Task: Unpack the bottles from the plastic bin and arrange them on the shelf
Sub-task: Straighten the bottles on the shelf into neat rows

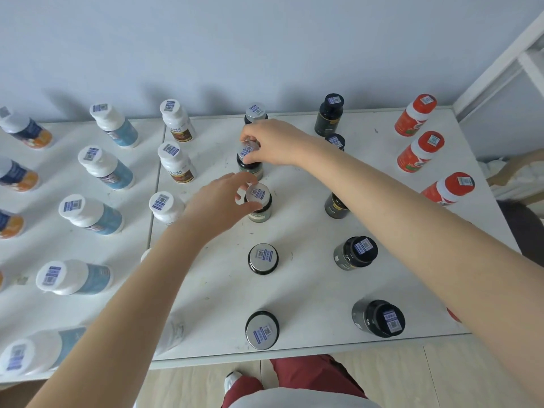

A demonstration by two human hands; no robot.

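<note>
Bottles stand in spaced columns over the wide white shelf top (309,284); the plastic bin is not in view. To the left of the left hand (217,201) run columns of white-capped bottles with blue labels (97,166) and white bottles with brown labels (176,163). Right of the right hand (273,142) are black-capped dark bottles (356,251) and, further out, red-orange bottles (421,151).

Between these, both hands work one column of silver-capped dark bottles. The left hand's fingers curl round the cap of the nearer dark bottle (259,207). The right hand pinches the cap of the farther dark bottle (250,167), just beyond the left fingertips. The hands are near each other but apart. Both bottles look set down on the shelf, though contact under them cannot be confirmed.

The likely trouble is tipping. Each bottle is tall, narrow and held only at its top, so a sideways pull on release could topple it into its neighbour. The right forearm crosses above the black-capped column and the left forearm above the brown-label one, so a dropped elbow on withdrawal could sweep those over. Another silver-capped bottle (255,111) sits just behind the right hand, limiting any push further back.
</note>
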